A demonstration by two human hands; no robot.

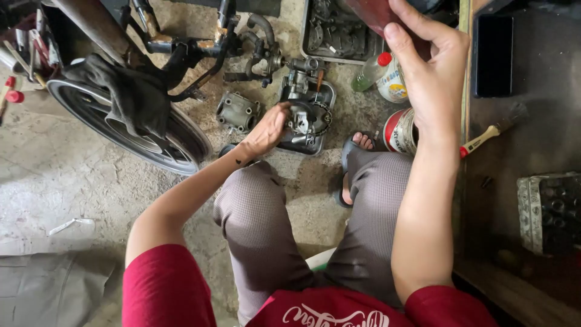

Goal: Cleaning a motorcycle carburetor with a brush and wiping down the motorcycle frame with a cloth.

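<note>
I see my left hand (266,130) low at the centre, its fingers closed on the metal engine part (305,118) lying on the concrete floor (72,175). My right hand (426,66) is far right, fingers wrapped around a dark red bottle (369,13). A wheel (130,130) lies left.

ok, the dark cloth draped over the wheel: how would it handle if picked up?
The dark cloth sags in folds over the wheel, so it's probably floppy and would hang from whatever point is pinched. It looks thin, so likely light. It lies loose across the tyre's curve; a push would probably slide it off rather than roll.
</note>
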